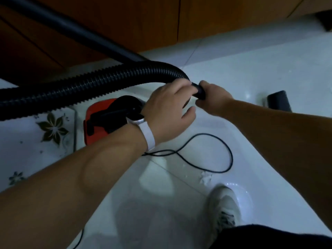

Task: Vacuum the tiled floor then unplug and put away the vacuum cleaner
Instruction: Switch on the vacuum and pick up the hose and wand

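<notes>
Nearest, a white lace-up sneaker point(222, 207) stands on the glossy white tiled floor point(152, 203), and a dark trouser leg is cut off by the lower edge. Just beyond the shoe lies a small scatter of white crumbs point(205, 177). Past that, a thin black power cord point(203, 134) loops loose over the tiles toward the red and black vacuum cleaner body point(97, 123). That body sits left of centre beside a flower-patterned floor panel point(52, 128), and the left forearm hides much of it.

Above it the left hand point(167, 105), a white watch band at its wrist, has its grip curled round the end of the black ribbed plastic hose point(107, 85). The right hand point(213, 97) has its grip closed round the smooth black cuff point(199, 91) at the hose's tip. The step seems to be working that joint, but whether it is being fitted or pulled apart I cannot tell. With crumbs on the floor, vacuuming looks unfinished, so the next move likely calls for a firm, straight twist with both hands.

A short black nozzle piece point(278, 101) lies on the tiles to the right. A smooth black tube point(71, 27) runs off far left, its top cut off, in front of brown wooden cabinet fronts point(152, 24). The cord's plug end is out of view.
</notes>
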